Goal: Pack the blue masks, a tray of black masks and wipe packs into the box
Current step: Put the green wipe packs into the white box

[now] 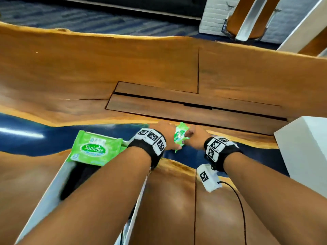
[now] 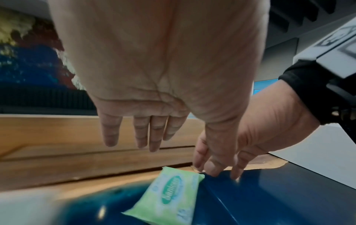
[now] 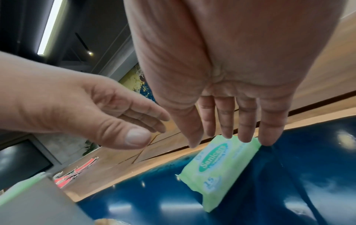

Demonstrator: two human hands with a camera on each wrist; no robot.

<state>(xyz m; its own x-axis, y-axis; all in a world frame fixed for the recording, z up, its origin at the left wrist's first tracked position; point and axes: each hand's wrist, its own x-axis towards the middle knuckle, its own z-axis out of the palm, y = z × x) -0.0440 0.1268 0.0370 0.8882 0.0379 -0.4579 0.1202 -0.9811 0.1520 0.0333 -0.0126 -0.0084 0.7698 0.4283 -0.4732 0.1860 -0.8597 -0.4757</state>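
Note:
A small green wipe pack (image 1: 179,137) lies on the blue strip of the table between my hands, also seen in the wrist views (image 2: 169,197) (image 3: 217,167). My right hand (image 1: 192,137) (image 3: 237,130) reaches down with straight fingers, and its fingertips (image 3: 266,137) touch the pack's far end. My left hand (image 1: 165,129) (image 2: 138,137) hovers open just left of the pack, holding nothing. A larger green wipe pack (image 1: 93,149) rests across the far end of the white box (image 1: 53,183). Black masks (image 1: 77,177) show inside the box, mostly hidden by my left forearm.
A white block (image 1: 304,147) stands at the right table edge. A recessed wooden panel (image 1: 177,103) sits just beyond the hands. A black cable (image 1: 238,200) trails from my right wrist. Red and white items (image 3: 77,172) lie farther along the table.

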